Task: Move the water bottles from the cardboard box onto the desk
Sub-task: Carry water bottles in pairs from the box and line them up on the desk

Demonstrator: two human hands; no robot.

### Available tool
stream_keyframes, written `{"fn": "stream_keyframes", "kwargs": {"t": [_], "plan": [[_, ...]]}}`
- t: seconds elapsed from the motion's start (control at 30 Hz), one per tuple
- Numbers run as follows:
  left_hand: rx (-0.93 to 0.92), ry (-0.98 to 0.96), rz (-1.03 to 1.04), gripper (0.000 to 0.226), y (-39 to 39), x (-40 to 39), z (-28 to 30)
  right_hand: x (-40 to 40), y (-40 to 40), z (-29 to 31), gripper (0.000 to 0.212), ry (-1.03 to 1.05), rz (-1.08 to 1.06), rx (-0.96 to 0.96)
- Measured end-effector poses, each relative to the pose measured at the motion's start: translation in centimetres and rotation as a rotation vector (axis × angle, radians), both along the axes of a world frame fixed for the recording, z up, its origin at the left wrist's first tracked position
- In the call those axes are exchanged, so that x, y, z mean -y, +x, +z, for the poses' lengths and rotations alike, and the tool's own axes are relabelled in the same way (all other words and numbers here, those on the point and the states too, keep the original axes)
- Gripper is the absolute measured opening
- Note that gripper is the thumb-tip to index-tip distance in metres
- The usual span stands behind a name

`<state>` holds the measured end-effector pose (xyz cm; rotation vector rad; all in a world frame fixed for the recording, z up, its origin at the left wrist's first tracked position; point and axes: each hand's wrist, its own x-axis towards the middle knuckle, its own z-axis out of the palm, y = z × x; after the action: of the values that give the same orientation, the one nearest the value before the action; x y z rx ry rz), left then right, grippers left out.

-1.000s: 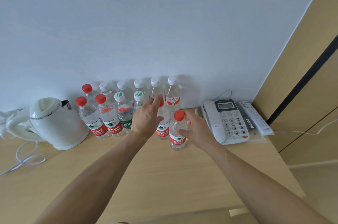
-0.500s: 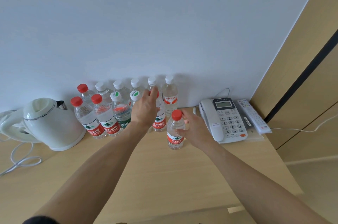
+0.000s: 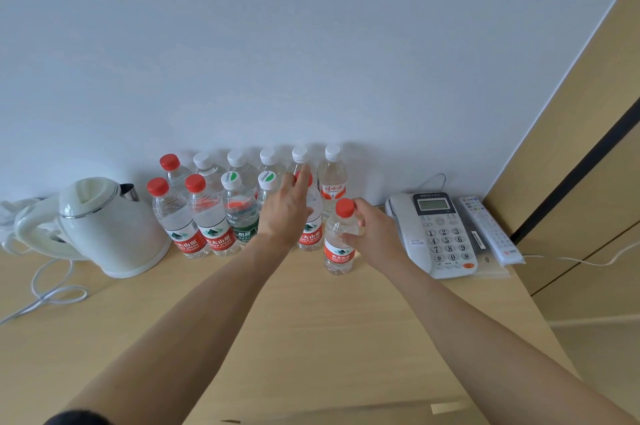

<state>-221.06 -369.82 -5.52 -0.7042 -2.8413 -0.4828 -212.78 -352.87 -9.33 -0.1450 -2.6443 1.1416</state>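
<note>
Several water bottles stand in two rows on the wooden desk (image 3: 311,327) against the wall, some red-capped (image 3: 194,216) and some white-capped (image 3: 332,178). My left hand (image 3: 287,213) lies with straight fingers against a red-capped bottle (image 3: 310,237) at the right end of the front row, its fingertips up at the cap. My right hand (image 3: 374,234) grips the shoulder of another red-capped bottle (image 3: 338,253), which stands upright on the desk just in front of the rows.
A white kettle (image 3: 104,227) with a cord stands at the left. At the right sit a white telephone (image 3: 436,234) and a remote control (image 3: 488,230). A cardboard edge (image 3: 346,414) shows at the bottom of the view.
My left hand's fingers have stretched up along the front-row bottle to its cap. My right hand keeps its hold on the front bottle, which has hardly moved.
</note>
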Motion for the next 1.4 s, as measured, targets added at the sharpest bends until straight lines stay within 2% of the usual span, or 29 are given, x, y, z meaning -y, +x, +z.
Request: {"fn": "stream_keyframes", "kwargs": {"t": [0.33, 0.6, 0.73, 0.97, 1.4], "plan": [[0.058, -0.013, 0.022, 0.076, 0.0, -0.2, 1.0, -0.2, -4.6, -0.4, 0.044, -0.025, -0.049, -0.027], [-0.149, -0.075, 0.025, 0.026, -0.5, 0.7, 2.6, -0.9, -5.8, -0.3, 0.042, -0.056, -0.077, -0.032], [-0.211, -0.100, 0.033, 0.027, -1.1, 0.5, 2.8, -1.0, -5.9, 0.0, 0.041, -0.082, -0.057, -0.035], [-0.155, -0.063, 0.021, 0.013, -2.7, 0.3, 3.0, -1.2, -5.5, 0.5, 0.044, -0.189, -0.042, 0.005], [-0.023, 0.009, 0.123, 0.022, -2.1, -0.1, 3.4, -1.1, -5.5, 0.7, 0.039, -0.148, -0.021, 0.026]]}}
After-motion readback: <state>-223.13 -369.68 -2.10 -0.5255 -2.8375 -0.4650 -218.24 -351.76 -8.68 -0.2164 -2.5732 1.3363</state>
